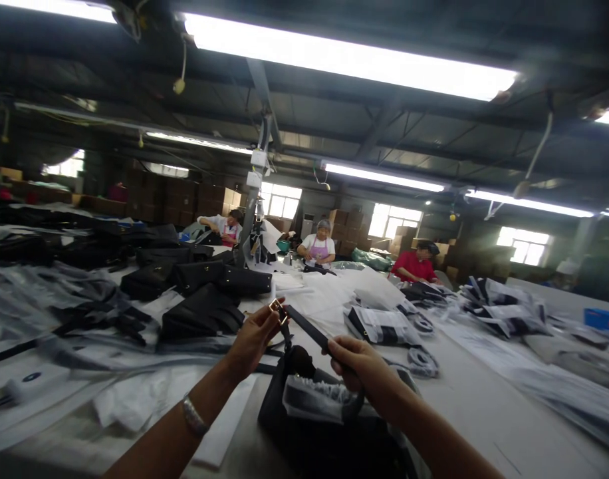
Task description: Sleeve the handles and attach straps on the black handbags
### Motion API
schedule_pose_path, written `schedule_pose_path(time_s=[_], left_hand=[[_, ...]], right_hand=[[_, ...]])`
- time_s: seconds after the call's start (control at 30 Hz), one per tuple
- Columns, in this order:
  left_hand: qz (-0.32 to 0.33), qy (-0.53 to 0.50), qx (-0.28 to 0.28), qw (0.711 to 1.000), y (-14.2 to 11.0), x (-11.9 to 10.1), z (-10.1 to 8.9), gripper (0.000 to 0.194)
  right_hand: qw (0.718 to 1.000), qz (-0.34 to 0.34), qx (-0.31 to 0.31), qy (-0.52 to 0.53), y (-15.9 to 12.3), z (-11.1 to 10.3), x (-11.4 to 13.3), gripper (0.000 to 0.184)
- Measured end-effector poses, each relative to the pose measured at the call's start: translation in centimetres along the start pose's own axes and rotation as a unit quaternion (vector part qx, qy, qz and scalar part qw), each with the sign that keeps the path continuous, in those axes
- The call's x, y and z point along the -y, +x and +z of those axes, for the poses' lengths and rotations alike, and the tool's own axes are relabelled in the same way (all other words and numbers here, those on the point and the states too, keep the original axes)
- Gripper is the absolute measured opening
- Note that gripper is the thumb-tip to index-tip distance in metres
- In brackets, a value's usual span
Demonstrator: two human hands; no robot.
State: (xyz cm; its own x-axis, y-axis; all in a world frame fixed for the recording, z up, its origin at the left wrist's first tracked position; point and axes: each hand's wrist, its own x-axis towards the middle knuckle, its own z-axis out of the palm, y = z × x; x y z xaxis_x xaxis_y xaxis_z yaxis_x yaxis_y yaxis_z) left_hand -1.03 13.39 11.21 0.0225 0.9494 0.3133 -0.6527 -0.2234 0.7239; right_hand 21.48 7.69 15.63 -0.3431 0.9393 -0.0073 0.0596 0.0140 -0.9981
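Note:
My left hand [254, 338] pinches a gold-coloured buckle [278, 310] at the end of a short black piece on the bag. Between thumb and fingers, my right hand [359, 362] holds a black strap [308, 327], whose far end meets the buckle. Whether the strap passes through the buckle is too small to tell. Below both hands a black handbag [329, 446] stands on the table, with a clear plastic-wrapped bundle [319, 400] on its upper part.
Several black bags [199, 316] lie at the left among sheets of clear plastic [80, 296]. Plastic-wrapped black items [384, 324] rest on the white table [464, 399] at the right. Across the table, several co-workers [318, 247] are at work. A pole [254, 199] rises behind the bags.

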Motion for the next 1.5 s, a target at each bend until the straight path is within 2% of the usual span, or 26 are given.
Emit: schedule_pose_path(time_s=[0.17, 0.3, 0.53, 0.63, 0.7, 0.8, 0.9, 0.97, 1.07, 1.17, 1.3, 1.37, 1.5], left_hand=[[0.001, 0.042, 0.028, 0.999, -0.1, 0.1, 0.7, 0.046], [0.014, 0.066, 0.029, 0.997, 0.0, 0.4, 1.0, 0.042], [0.029, 0.143, 0.085, 0.986, -1.3, 1.1, 3.0, 0.033], [0.045, 0.206, 0.090, 0.973, -1.9, 0.6, 3.5, 0.028], [0.047, 0.245, 0.100, 0.963, -2.1, 0.1, 3.7, 0.031], [0.063, 0.328, 0.130, 0.934, -2.3, -0.8, 4.0, 0.036], [0.076, 0.386, 0.121, 0.911, -2.5, -1.4, 4.3, 0.033], [0.053, 0.366, 0.107, 0.923, -2.6, -1.6, 4.3, 0.034], [0.029, 0.307, 0.095, 0.947, -2.6, -1.6, 3.7, 0.033], [0.026, 0.253, 0.070, 0.964, -2.2, -1.3, 2.7, 0.032], [-0.007, 0.182, 0.040, 0.982, -1.9, -0.6, 2.0, 0.040], [-0.010, 0.184, 0.057, 0.981, -2.3, -0.4, 2.3, 0.039], [-0.031, 0.218, 0.131, 0.967, -3.6, -0.3, 3.6, 0.031]], right_hand=[[1.000, 0.015, 0.001, 0.018, -0.6, -0.5, -1.5, 0.047], [0.998, -0.021, -0.004, 0.053, -0.6, -0.5, -2.4, 0.042], [0.974, -0.033, 0.057, 0.219, 0.0, 1.8, -0.3, 0.032], [0.966, -0.064, 0.040, 0.246, 0.0, 1.9, 0.5, 0.029], [0.964, -0.087, 0.029, 0.249, -0.1, 1.6, 1.0, 0.027], [0.966, -0.113, 0.028, 0.229, -0.5, 1.3, 1.4, 0.026], [0.976, -0.125, 0.015, 0.180, -1.1, 0.9, 1.2, 0.030], [0.982, -0.121, -0.007, 0.143, -1.4, 0.3, 0.7, 0.033], [0.992, -0.080, -0.027, 0.092, -1.9, -0.6, -0.3, 0.041], [0.999, -0.025, -0.013, 0.038, -2.2, -1.1, -1.4, 0.049], [1.000, 0.002, 0.009, 0.008, -2.1, -0.9, -2.2, 0.053], [1.000, -0.001, 0.010, 0.002, -1.9, -0.4, -2.1, 0.054], [0.999, -0.030, 0.005, 0.010, -1.0, 0.7, -0.9, 0.054]])
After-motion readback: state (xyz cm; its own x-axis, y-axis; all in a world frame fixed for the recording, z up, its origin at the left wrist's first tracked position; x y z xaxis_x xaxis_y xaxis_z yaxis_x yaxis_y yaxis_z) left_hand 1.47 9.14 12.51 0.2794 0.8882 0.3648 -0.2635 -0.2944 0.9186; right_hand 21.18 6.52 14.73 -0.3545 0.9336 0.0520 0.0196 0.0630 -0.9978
